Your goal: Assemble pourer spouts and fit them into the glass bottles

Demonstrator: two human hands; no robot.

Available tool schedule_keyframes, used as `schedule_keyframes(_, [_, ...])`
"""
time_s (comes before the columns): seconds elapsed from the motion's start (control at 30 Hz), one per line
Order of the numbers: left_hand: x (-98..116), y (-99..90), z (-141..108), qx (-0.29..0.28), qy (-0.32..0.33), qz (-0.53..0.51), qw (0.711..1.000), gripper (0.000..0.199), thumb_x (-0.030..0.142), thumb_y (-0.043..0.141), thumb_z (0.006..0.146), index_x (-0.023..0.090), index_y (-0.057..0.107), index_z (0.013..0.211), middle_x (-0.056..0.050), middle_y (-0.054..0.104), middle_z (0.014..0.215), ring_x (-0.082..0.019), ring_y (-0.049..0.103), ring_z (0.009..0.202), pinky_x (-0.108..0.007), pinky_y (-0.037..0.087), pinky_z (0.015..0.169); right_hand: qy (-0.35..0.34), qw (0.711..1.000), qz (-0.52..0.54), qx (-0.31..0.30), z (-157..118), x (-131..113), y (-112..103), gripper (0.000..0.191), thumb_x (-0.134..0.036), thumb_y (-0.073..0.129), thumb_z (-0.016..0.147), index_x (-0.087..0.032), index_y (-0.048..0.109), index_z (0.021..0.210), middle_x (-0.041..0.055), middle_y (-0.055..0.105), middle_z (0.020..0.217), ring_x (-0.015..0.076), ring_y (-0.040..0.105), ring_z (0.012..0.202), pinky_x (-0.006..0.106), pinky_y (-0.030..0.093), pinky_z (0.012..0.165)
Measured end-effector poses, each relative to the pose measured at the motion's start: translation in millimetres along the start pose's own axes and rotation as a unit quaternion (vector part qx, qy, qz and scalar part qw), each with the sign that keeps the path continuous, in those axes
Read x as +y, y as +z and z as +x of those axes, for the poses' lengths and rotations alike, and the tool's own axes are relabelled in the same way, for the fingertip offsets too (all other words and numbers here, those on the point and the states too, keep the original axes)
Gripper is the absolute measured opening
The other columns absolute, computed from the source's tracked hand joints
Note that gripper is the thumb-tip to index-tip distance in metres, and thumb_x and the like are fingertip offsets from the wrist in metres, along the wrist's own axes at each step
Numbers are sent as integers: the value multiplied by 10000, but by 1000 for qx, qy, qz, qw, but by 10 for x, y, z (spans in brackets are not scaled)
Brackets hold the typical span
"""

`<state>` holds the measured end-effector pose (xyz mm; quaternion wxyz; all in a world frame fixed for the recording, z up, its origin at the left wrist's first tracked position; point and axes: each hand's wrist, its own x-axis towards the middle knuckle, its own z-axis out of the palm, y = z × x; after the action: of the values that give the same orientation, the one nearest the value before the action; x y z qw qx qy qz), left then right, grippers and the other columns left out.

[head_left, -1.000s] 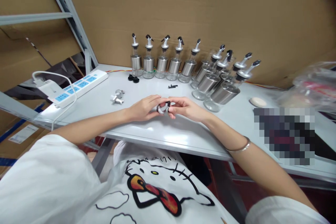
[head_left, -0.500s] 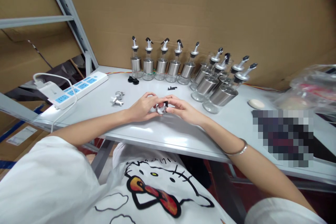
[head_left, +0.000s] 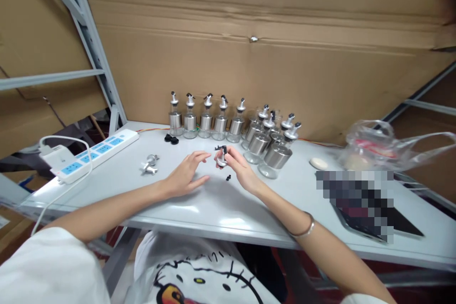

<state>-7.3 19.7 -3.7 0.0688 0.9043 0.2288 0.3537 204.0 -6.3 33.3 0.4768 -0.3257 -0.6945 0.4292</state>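
Note:
My right hand [head_left: 239, 165] is closed on a silver bottle pourer [head_left: 222, 159] with a black flip cap, raised a little over the table. My left hand [head_left: 188, 171] lies to its left, fingers stretched apart and nothing in them. Behind the pourer, small black lever pieces [head_left: 218, 148] show on the table, partly overlapped by it. Below my right hand is a tiny black part [head_left: 228, 177]. Further left lie loose silver pourers [head_left: 149, 165], and black stoppers [head_left: 171, 139] sit near the bottles.
Several glass bottles [head_left: 205, 126] with steel sleeves and pourers line the back of the table [head_left: 213, 209]. A white power strip [head_left: 96, 154] with a cord is at the left. On the right are an oval white object [head_left: 318, 164], a plastic bag [head_left: 370, 145] and a dark flat device [head_left: 406, 223].
My left hand has let go of the pourer and opened, moving away to the left. My right hand keeps the pourer. The tiny black part now shows on the table. The view has tilted up.

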Motion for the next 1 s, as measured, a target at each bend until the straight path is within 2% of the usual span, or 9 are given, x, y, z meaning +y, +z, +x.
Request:
schedule_keyframes(0.1, [9,2,-8,-24,-25,-1,999,506,269,504,903,220,290,1359,-131,488,1247,-220,557,1081,-429,452,985,-86,980,-100,152,-59,-75,-82,431,-620,319,909,-222,477,857,38,511,791,177,465,703,340,422,706])
schedule_keyframes(0.17, [18,7,-3,-35,-32,-4,999,470,265,492,907,217,310,1338,-126,498,1232,-218,555,1087,-424,452,986,-150,944,-141,256,-86,-109,-175,465,-647,246,905,-235,454,848,48,501,784,196,466,707,348,417,701])
schedule_keyframes(0.23, [19,15,15,-36,-35,-10,999,444,268,485,906,210,332,1319,-125,505,1227,-221,554,1094,-424,455,988,-192,914,-161,319,-82,-120,-273,450,-643,230,900,-243,431,860,58,491,818,213,486,741,358,419,723])
schedule_keyframes(0.4, [-41,45,71,-37,-73,-22,996,427,269,495,885,199,377,1289,-131,512,1234,-233,540,1144,-441,455,1013,-195,886,-246,343,9,-147,-439,242,-440,554,843,-243,470,954,51,498,898,204,507,798,343,419,779])
schedule_keyframes(0.5, [-61,59,53,-45,-90,-25,995,413,249,489,881,198,391,1279,-127,516,1242,-232,530,1167,-445,449,1030,-227,855,-268,383,6,-257,-524,160,-378,496,890,-227,522,846,40,525,811,202,528,796,332,420,787])
schedule_keyframes(0.6, [-29,48,21,-50,-85,-18,995,408,248,479,890,200,385,1284,-127,505,1269,-233,509,1205,-438,438,1049,-244,826,-261,436,-32,-396,-674,271,-375,410,930,-216,534,750,40,538,756,188,530,745,319,422,756])
schedule_keyframes(0.73, [20,-21,104,-38,-56,-5,998,401,271,471,904,199,383,1289,-128,509,1272,-235,509,1207,-428,439,1048,-243,789,-249,506,14,-495,-1084,311,-427,420,898,-195,566,751,52,571,749,185,545,724,313,436,724])
schedule_keyframes(0.83, [-12,-92,368,-18,-37,4,999,354,266,432,926,191,399,1271,-128,529,1251,-228,523,1182,-436,440,1038,-175,812,-261,492,170,-462,-1545,342,-464,413,866,-182,573,756,54,581,744,176,556,711,303,453,693])
schedule_keyframes(1.0, [-152,-110,1176,-34,2,47,998,310,188,439,887,146,478,1192,-138,574,1181,-263,536,1156,-484,465,979,-33,872,-359,331,517,-280,-2178,344,-492,482,802,-166,587,773,53,599,706,178,561,671,326,478,682])
